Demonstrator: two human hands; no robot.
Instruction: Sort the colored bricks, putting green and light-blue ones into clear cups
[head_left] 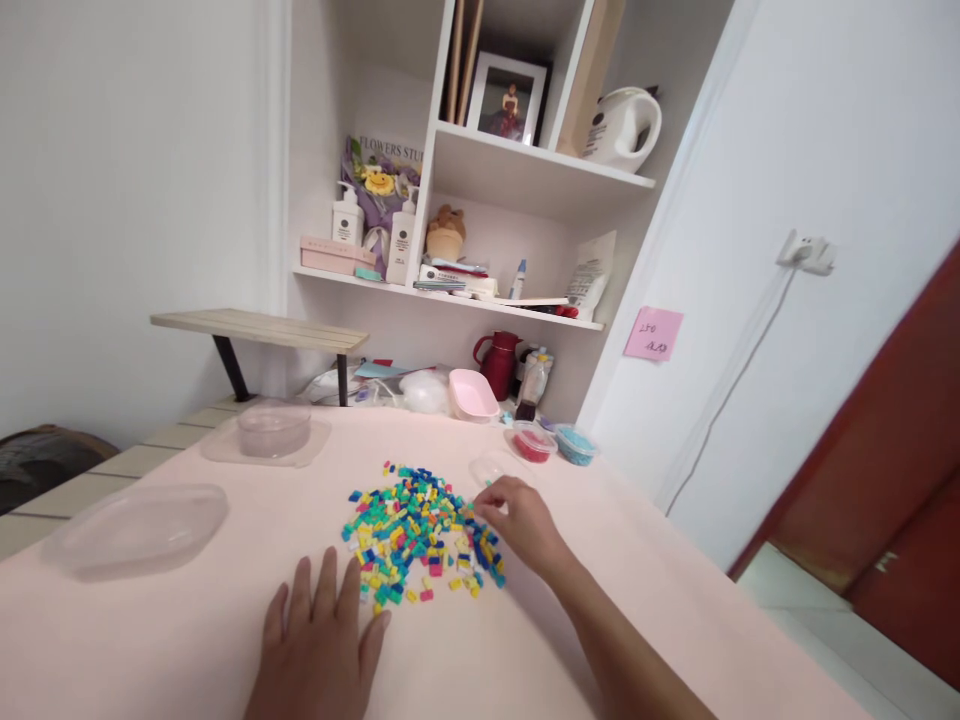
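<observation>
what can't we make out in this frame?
All head view:
Right hand: whether it pinches a brick from the pile is too small to tell.
Clear plastic piece: partly behind right hand; lid or dish unclear.
Left hand: forearm cut off by bottom edge.
Pink note: lower line too small to read.

Bright, diffuse light comes from outside the frame. A faint shadow lies left of the right forearm [607, 620], lower right; the shelf unit [540, 160], top centre, has greyer recesses. Wide-angle distortion slants the red-brown door [855, 470] at right; handwriting on the pink sticky note [653, 334] is blurry.
</observation>
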